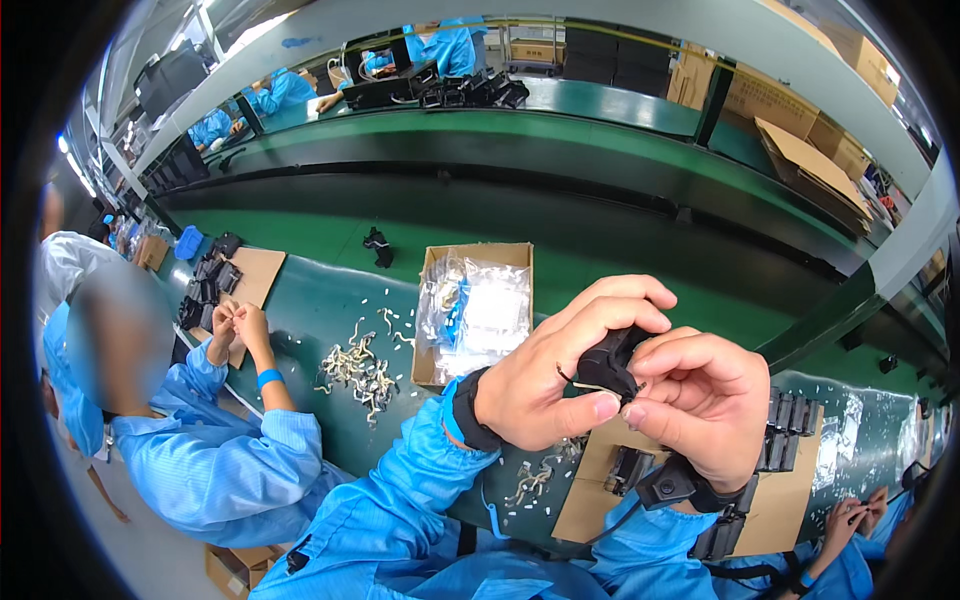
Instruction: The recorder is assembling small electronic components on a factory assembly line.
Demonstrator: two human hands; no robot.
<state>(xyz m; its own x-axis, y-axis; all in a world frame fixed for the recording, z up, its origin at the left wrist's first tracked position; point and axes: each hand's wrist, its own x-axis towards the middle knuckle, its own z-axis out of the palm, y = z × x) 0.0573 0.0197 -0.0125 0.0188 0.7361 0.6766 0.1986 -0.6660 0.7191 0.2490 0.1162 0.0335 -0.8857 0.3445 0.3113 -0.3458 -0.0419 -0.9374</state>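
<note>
My left hand (555,375) is wrapped round a black plastic part (604,358), held up above the bench, with the thumb along its near side. A thin wire sticks out of the part beside that thumb. My right hand (705,395) has thumb and forefinger pinched at the part's right edge; what is between those fingertips is too small to make out. Below my hands, a cardboard sheet (578,508) carries several black blocky parts (627,470). Short pale wires (532,483) lie left of that sheet.
An open cardboard box (427,350) with plastic bags stands on the green bench (320,300), near a heap of short wires (357,377). A co-worker (220,440) sits at left; another person's hands (855,520) work at lower right. A metal post (880,270) rises at right.
</note>
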